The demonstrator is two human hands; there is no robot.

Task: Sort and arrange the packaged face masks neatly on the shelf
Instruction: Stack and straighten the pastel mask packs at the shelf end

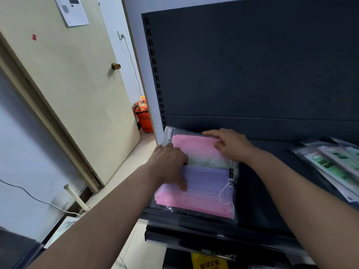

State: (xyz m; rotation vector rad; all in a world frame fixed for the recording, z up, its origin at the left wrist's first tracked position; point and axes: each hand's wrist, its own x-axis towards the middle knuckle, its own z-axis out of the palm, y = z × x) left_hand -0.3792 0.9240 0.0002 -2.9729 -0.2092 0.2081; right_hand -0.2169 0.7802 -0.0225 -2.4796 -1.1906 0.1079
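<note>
Clear plastic packs of pink, purple and green face masks [204,193] lie overlapping at the left end of the dark metal shelf [256,200], under both your hands. Your left hand [169,162] rests flat on their left edge, fingers close together and the thumb [182,186] stretched out onto the purple masks. Your right hand [233,145] presses on the pink masks at the back, its fingers [208,133] straight and slightly spread. More packs with green labels [330,164] lie well apart, at the right.
</note>
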